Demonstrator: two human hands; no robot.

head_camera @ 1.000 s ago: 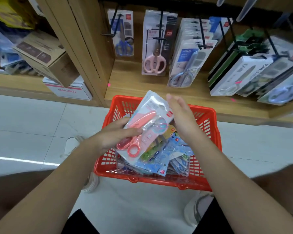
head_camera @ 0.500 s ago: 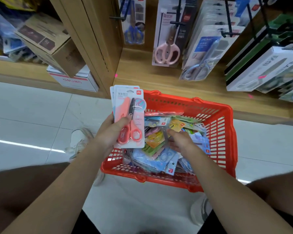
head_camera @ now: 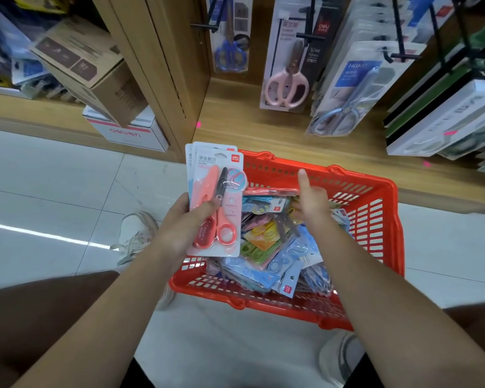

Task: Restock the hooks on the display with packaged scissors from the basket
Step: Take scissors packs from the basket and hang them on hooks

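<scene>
- Your left hand (head_camera: 179, 228) is clamping a small stack of packaged scissors (head_camera: 216, 203) left of centre frame, thumb pressed across the front card; at least two cards are showing, and the front one is carrying one pair with coral handles.
- Your right hand (head_camera: 311, 203) is hovering over the basket at centre frame, fingers spread apart and gripping nothing, one finger pointing up.
- One red basket (head_camera: 375, 219) is sitting on the floor at centre right. It is holding a loose pile of scissor packs (head_camera: 266, 245) in blue, yellow, green and pink; the exact count cannot be told.
- Across the upper half of the frame, display hooks (head_camera: 311, 36) are carrying hanging packs: one blue-handled pair (head_camera: 230, 56), one pink-handled pair (head_camera: 287, 85) and one grey-blue pair (head_camera: 339, 116) at the front of their rows, with more packs hanging at upper right.
- At upper left, one brown carton (head_camera: 95, 71) is resting tilted on one white box (head_camera: 129, 130).
- The display is standing on a wooden base (head_camera: 263, 133); the floor (head_camera: 53, 191) is pale glossy tile.
- Two light shoes are showing, one at left centre (head_camera: 136, 233) and one at lower right (head_camera: 339, 359).
</scene>
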